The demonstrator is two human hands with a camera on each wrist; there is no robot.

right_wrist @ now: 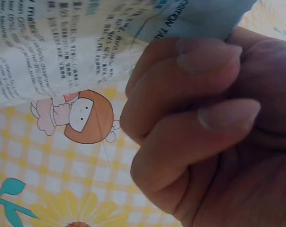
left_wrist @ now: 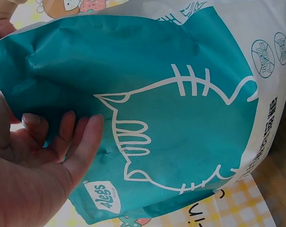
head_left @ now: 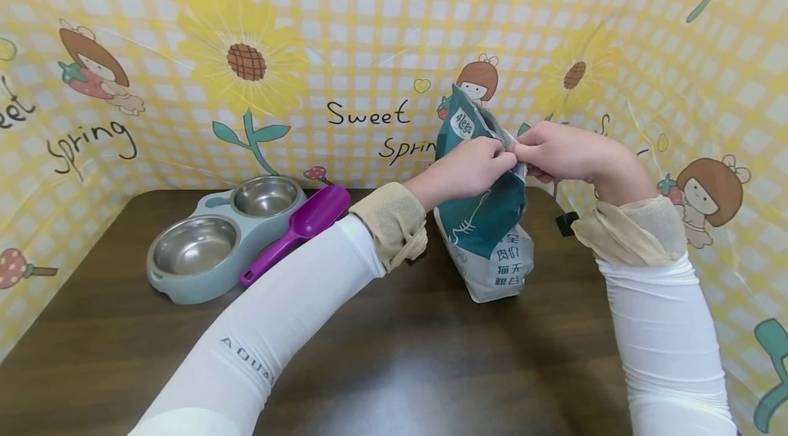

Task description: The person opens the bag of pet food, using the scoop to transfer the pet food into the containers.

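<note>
A teal and white pet food bag (head_left: pixel 477 217), marked 4Legs and printed with a white cat outline, stands upright on the table. My left hand (head_left: pixel 470 165) pinches the near side of its top edge. Close beside it, my right hand (head_left: pixel 566 152) grips the top edge from the right, fingertips almost meeting the left ones. In the left wrist view, the left fingers (left_wrist: pixel 88 142) lie over the teal front. Curled right fingers (right_wrist: pixel 181 109) show in the right wrist view at the bag's printed white back; the thumb is hidden there.
Left of the bag, a pale blue double pet bowl (head_left: pixel 255 224) with two steel dishes stands on the wooden table (head_left: pixel 382 347). A purple scoop (head_left: pixel 314 217) leans against its right side, partly behind the left sleeve. Yellow checked cloth (head_left: pixel 363 32) hangs around the table.
</note>
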